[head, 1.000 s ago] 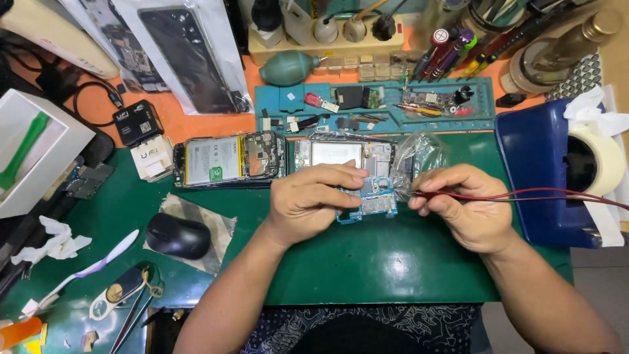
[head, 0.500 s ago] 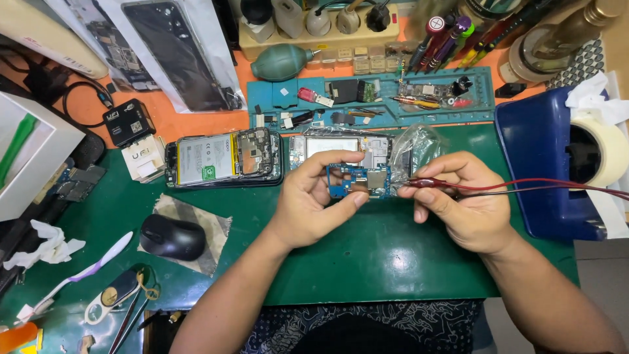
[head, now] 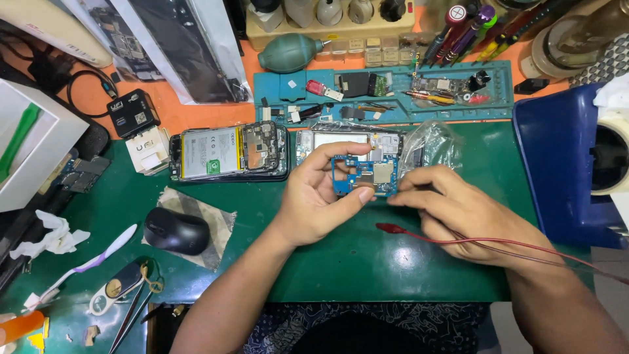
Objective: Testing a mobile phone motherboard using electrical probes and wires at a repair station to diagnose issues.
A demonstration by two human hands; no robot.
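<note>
Left fingers: the left hand pinches a small blue phone circuit board with a cut-out frame, thumb on the near edge, fingertips curled over the far-left edge; closed on the board.
Right fingers: the right hand rests its fingertips against the board's right edge, steadying it; a thin red probe lead with a pointed red tip passes under this hand, but whether the fingers clamp it cannot be told.
Board position: held just above the green work mat, centre of the bench, immediately near a second opened phone chassis in a clear wrapper.
Left of board: an opened phone with its white battery exposed lies flat on the mat, apart from both hands.
Far side: a teal parts tray holding screws, small boards and tweezers; beyond it a green rubber air blower.
Near left: a black computer mouse on a grey cloth.
Right: a blue plastic bin, well apart.
Risk, slip: the grip is on edges only; a twist could likely drop the board onto the mat.
Risk, contact: the loose probe tip lies near the board; a drag of the lead could bring it against exposed components.
Risk, snag: the lead trails off to the right and could catch the forearm.
</note>
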